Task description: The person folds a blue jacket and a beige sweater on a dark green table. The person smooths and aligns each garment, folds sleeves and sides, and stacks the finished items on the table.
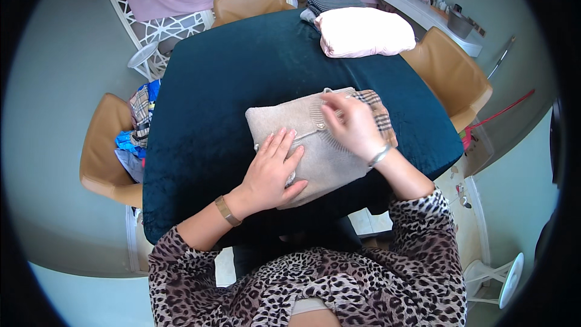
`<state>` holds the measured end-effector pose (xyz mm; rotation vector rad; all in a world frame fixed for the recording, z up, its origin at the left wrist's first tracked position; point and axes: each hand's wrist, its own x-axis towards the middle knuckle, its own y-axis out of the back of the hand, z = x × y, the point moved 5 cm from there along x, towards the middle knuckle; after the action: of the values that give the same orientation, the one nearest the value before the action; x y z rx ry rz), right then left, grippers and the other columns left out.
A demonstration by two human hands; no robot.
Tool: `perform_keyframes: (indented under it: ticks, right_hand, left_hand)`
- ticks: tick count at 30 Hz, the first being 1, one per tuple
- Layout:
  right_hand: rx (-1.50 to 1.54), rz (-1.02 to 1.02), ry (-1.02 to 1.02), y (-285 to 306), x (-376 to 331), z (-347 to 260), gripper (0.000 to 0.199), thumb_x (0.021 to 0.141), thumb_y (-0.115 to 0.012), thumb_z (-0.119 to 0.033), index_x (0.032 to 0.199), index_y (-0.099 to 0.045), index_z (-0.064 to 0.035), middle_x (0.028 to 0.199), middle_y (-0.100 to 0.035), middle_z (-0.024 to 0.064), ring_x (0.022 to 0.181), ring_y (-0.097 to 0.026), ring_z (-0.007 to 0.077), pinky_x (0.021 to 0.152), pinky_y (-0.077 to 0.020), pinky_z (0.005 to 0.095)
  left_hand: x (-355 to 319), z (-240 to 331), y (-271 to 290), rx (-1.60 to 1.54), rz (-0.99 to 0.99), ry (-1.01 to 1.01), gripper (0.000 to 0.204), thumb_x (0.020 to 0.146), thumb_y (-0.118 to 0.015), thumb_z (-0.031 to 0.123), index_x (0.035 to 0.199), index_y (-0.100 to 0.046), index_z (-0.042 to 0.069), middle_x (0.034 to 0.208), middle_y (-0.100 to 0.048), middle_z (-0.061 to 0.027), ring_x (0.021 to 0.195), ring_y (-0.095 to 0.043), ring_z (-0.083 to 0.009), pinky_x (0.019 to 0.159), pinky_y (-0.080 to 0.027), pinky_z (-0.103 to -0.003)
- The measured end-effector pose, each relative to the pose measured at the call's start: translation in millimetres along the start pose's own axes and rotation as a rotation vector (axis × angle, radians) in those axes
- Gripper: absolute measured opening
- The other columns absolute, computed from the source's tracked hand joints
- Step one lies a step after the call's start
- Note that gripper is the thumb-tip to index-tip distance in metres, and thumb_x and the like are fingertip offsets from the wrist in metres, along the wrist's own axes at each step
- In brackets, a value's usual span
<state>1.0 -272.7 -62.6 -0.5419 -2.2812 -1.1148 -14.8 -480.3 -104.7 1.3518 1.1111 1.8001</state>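
Two hands on one folded beige knit sweater (315,145), near the middle of the worktop (212,103), toward its near edge, over the dark teal velvet cloth. Left hand (272,172) laid flat, palm down, fingers spread and straight, pressing the near left part of the sweater; grip fully open, nothing held, only touching the knit. Right hand (354,124) on the far right part of the sweater, fingers curled down at the ribbed edge; grip partly closed, seemingly pinching the ribbing, though hard to tell for certain from this angle. Silver bracelet (379,156) on the right wrist, tan watch band (227,211) on the left wrist. Plaid fabric (382,118) peeking out from under the sweater at its right side, touching it. Well apart at the far right corner of the worktop: folded pale pink garment (363,31), with a dark striped folded piece (333,3) just behind it. Tan chairs around: one at the left (100,151) carrying a heap of blue and plaid clothes (138,127), one at the far side (248,1), one at the right (454,79). Leopard-print sleeves at the near edge. White shelf (423,15) with small items at the far right.
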Motion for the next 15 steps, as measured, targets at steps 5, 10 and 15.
perform_keyframes:
  ticks: [5, 10, 15]
  right_hand:
    - [-0.185, -0.336, -0.239, 28, -22, 52, 0.025, 0.089, -0.075, -0.024, 0.094, -0.075, 0.0009, 0.077, -0.074, 0.0141, 0.067, -0.071, 0.0276, 0.066, -0.0553, 0.037]
    - [0.095, -0.332, -0.497, 26, -35, 78, 0.031, 0.086, -0.08, -0.029, 0.095, -0.076, 0.0002, 0.077, -0.074, 0.0095, 0.068, -0.068, 0.0169, 0.069, -0.054, 0.0309]
    - [0.079, -0.434, -0.429, 16, -34, 83, 0.025, 0.087, -0.073, -0.022, 0.095, -0.073, 0.0016, 0.082, -0.073, 0.012, 0.076, -0.07, 0.0198, 0.073, -0.0547, 0.0346]
  left_hand:
    - [17, -2, 16, -0.006, -0.066, -0.03, 0.054, 0.085, -0.078, 0.04, 0.121, -0.072, 0.0, 0.144, -0.053, -0.0296, 0.138, -0.046, -0.0447, 0.115, -0.04, -0.049]
    - [54, -16, 3, -0.383, -0.017, 0.066, 0.029, 0.094, -0.07, 0.023, 0.085, -0.077, -0.004, 0.11, -0.072, -0.0161, 0.103, -0.061, -0.031, 0.094, -0.05, -0.041]
    - [68, -34, -21, -0.88, -0.07, 0.506, 0.022, 0.099, -0.067, 0.017, 0.095, -0.075, -0.003, 0.094, -0.072, -0.0081, 0.079, -0.065, -0.0156, 0.073, -0.055, -0.031]
